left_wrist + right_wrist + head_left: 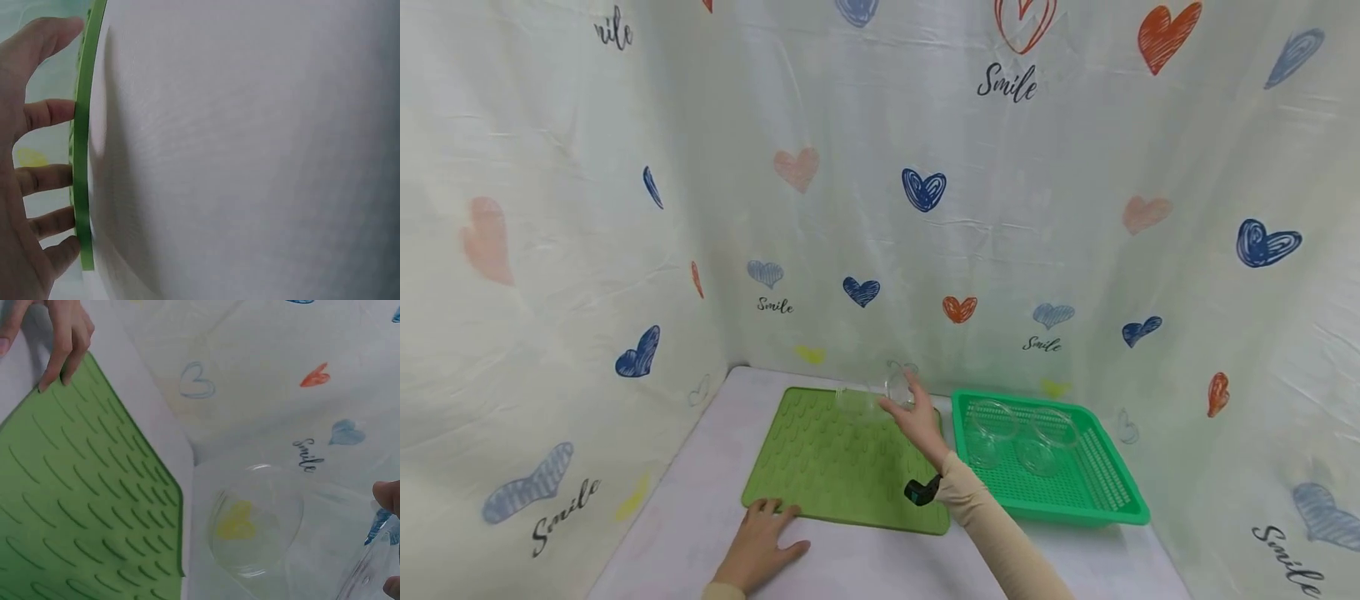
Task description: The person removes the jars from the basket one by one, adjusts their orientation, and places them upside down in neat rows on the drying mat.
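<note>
My right hand (pixel 917 421) is above the back of the green ridged mat (pixel 842 467). Between its thumb and fingers it holds a clear glass (pixel 898 388). A second transparent round shape (pixel 855 403) shows just left of this; whether it is part of the same glass cannot be told. In the right wrist view a clear round outline (pixel 256 519) appears, with another clear piece (pixel 365 575) by the fingers at the right edge. My left hand (pixel 758 537) has spread fingers resting on the mat's front left edge, fingertips against the rim in the left wrist view.
A green plastic basket (pixel 1112 500) stands right of the mat, with two clear glasses inside, a left one (pixel 992 419) and a right one (pixel 1052 427). The white table (pixel 677 508) meets a patterned curtain (pixel 865 225) behind and on both sides.
</note>
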A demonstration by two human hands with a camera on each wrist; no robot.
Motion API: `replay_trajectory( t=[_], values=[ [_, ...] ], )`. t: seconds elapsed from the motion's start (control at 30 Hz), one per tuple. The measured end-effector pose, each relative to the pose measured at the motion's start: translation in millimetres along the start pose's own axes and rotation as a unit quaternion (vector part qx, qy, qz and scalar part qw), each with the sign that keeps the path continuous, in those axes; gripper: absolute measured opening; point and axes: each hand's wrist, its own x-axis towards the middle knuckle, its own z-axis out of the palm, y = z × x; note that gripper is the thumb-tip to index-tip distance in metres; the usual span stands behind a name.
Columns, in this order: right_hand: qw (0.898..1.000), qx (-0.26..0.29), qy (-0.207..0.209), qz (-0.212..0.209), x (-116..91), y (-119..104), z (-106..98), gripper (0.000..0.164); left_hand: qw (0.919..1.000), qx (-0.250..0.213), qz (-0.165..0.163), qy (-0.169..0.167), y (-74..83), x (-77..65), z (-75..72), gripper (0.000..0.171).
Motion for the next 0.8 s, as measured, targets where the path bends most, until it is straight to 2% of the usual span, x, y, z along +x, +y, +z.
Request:
replay_trajectory(
  t=[0.13,0.37,0.57,0.8],
  values=[
    [0.997,-0.071,-0.015,-0.033,20,-7,26,0.08,1.0,0.002,0.007,-0.001,-0.9,2.1,-0.5,0.062],
    [0.99,-0.12,-0.052,-0.05,45,-10,78,0.081,0.9999,0.006,0.015,0.002,0.2,2.4,-4.8,0.059],
    [0.987,-0.142,-0.059,-0.052,54,-3,116,0.083,0.9999,0.012,0.006,-0.009,-1.5,2.4,-5.2,0.06],
    [0.979,-0.181,-0.064,-0.073,60,1,143,0.081,0.9998,0.009,0.005,-0.015,-4.6,5.0,-3.6,0.062]
  ],
)
